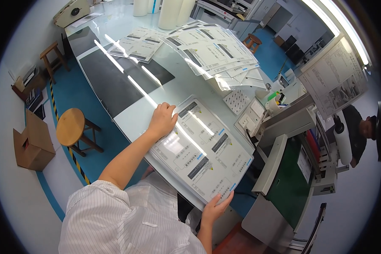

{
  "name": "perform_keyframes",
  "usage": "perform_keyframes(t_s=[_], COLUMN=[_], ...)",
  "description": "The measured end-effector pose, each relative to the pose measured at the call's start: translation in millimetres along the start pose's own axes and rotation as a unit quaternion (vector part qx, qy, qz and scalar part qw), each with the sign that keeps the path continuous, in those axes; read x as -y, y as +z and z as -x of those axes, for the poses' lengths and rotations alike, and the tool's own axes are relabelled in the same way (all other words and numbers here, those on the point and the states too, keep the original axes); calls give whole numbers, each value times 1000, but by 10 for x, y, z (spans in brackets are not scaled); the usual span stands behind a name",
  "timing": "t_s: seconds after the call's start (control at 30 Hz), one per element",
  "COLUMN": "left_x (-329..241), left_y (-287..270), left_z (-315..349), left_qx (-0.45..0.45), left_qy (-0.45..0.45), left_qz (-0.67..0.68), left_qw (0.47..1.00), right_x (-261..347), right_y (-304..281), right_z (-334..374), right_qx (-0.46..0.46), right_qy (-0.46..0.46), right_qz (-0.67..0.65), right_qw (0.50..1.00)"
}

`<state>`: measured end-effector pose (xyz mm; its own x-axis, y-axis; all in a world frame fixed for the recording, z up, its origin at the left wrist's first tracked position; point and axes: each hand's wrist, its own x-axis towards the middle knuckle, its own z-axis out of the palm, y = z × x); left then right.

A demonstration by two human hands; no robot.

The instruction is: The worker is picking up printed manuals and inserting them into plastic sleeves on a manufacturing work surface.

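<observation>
A stack of glossy printed label sheets (205,148), pale with dark and blue blocks, lies at the near edge of the glass-topped table. My left hand (163,120) is at its far left edge, fingers curled against the sheets. At the near right corner my right hand (216,209) grips the edge between thumb and fingers. How many sheets are under the top one cannot be made out. Farther back, a larger fanned pile of similar sheets (216,48) overhangs the table's right side, and a smaller pile (139,44) lies left of it.
Dark mats (122,76) lie at the table's left side. White rolls (170,15) stand at the back. On the right are a machine with a green belt (288,182), a pen holder (275,103) and a hanging paper (334,76). A wooden stool (74,127) and a cardboard box (34,142) stand left.
</observation>
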<state>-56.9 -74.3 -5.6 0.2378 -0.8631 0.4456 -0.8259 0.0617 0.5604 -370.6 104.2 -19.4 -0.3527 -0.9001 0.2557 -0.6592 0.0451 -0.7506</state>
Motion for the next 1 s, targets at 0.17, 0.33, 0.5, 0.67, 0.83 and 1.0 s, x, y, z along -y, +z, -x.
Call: perform_keyframes(t_s=[0.17, 0.33, 0.5, 0.67, 0.83, 1.0], left_x=[-8, -9, 19, 1, 15, 31], left_y=[-12, 15, 17, 15, 25, 41], left_z=[2, -9, -13, -11, -2, -3], left_qx=[2, 1, 2, 2, 3, -9], left_qy=[-4, -1, -4, -5, -4, -1], left_qz=[-1, 4, -2, -1, -5, 5], left_qw=[1000, 1000, 1000, 1000, 1000, 1000], right_x=[-22, 29, 23, 39, 38, 94], right_y=[4, -5, 10, 0, -13, -19], right_z=[0, -5, -3, -8, -4, -3], right_qx=[-6, -2, -3, -8, -4, 7], right_qy=[-5, 13, -8, -2, 0, 27], right_qz=[-1, -7, 6, -1, 2, -8], right_qw=[1000, 1000, 1000, 1000, 1000, 1000])
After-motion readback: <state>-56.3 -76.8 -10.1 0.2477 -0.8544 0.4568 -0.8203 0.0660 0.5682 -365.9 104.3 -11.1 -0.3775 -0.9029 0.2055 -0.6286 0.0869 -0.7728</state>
